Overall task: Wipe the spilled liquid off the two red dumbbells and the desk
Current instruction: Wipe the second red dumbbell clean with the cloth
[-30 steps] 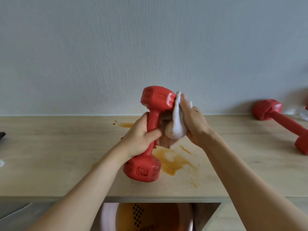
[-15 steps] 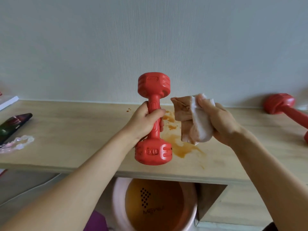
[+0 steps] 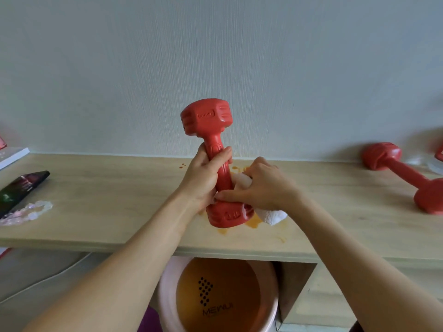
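Observation:
My left hand grips the handle of a red dumbbell, held nearly upright above the wooden desk. My right hand holds a white cloth wrapped against the lower handle, just above the bottom head. Orange liquid is pooled on the desk under and around the dumbbell, with small drops further back. A second red dumbbell lies on the desk at the far right.
A dark phone and a clear bead bracelet lie at the desk's left. A white book corner sits at the far left. A pink bin with an orange liner stands below the desk edge. The wall rises right behind.
My right hand has come down and in with the cloth, from beside the dumbbell to its lower handle. The dumbbell has tilted slightly; the left grip is unchanged.

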`<state>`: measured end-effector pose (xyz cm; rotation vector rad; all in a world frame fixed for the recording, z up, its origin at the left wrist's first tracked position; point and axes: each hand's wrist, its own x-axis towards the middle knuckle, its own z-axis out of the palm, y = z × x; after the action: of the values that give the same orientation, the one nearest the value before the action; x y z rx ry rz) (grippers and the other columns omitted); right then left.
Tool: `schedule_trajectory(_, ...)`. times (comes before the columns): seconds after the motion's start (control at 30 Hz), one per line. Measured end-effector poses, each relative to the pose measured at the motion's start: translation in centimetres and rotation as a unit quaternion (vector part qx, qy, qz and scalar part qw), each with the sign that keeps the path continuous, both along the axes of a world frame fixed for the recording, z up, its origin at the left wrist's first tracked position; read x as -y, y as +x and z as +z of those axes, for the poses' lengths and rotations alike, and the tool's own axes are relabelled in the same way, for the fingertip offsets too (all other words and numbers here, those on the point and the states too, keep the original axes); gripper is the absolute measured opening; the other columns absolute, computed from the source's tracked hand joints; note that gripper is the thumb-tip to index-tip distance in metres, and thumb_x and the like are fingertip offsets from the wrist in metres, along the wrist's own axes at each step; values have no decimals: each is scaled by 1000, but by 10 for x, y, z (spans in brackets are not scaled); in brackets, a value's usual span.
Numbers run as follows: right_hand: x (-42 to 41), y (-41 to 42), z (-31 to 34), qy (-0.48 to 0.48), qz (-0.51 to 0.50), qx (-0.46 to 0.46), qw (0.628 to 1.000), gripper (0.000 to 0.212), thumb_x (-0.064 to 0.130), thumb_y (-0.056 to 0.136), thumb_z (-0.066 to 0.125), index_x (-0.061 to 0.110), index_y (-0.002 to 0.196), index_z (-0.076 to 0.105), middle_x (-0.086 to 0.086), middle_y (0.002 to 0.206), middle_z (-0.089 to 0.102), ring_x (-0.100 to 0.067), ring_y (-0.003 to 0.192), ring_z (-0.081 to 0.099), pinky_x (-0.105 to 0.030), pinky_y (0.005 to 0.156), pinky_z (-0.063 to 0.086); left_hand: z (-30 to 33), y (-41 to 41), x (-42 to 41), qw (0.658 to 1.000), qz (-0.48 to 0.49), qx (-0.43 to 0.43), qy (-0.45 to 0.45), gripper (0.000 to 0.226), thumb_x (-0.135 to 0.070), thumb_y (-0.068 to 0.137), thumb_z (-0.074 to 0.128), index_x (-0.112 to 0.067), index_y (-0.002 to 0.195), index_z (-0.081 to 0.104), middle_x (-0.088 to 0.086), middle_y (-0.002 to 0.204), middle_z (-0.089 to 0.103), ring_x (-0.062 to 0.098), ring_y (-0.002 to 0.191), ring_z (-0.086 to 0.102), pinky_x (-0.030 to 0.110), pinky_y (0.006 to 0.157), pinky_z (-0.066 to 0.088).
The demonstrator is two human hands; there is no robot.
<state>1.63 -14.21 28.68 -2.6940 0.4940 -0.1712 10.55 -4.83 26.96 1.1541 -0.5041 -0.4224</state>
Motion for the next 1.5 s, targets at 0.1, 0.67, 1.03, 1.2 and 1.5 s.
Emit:
schedule_trajectory(0.1,2,7,1,-8,-15,-13,1000,57,74,57,66,20,57,51,1,78,47,-17,82,48,-33,75,43,-1,-4,7,1000,-20,12,3,11,-12,90,56,-17,83,49,1,73,52,16,62,49,27,55,45)
schedule_trajectory(0.67,98,-17,-25,-82,-89,166,979,35,36,56,80,33,89,71,13,109,48,-21,98,41,-34,72,47,-17,14,48,939,-181,227,187,33,5,85,60,-16,110,57,6,109,63,19,107,61,34,91,52)
schedule_trajectory(1.03,150,-50,-45,-225,-87,261,935,31,22,47,84,27,74,71,6,104,58,-31,90,49,-39,68,43,-25,32,99,895,-364,-97,237,50,-1,41,87,3,86,66,14,80,68,18,71,68,29,61,59)
schedule_trajectory(1.2,162,-58,-44,-263,-66,287,919,25,22,54,80,26,77,71,4,107,60,-26,99,39,-35,72,33,-23,25,130,841,-420,-119,318,74,-48,63,77,6,110,59,15,106,61,21,90,62,31,73,57)
schedule_trajectory(1.5,181,-65,-55,-333,-35,286,898,23,34,85,49,28,89,71,6,109,59,-24,96,41,-37,71,37,-14,-20,159,849,-415,-28,326,42,-13,72,67,4,110,59,13,95,69,19,86,66,29,78,57)
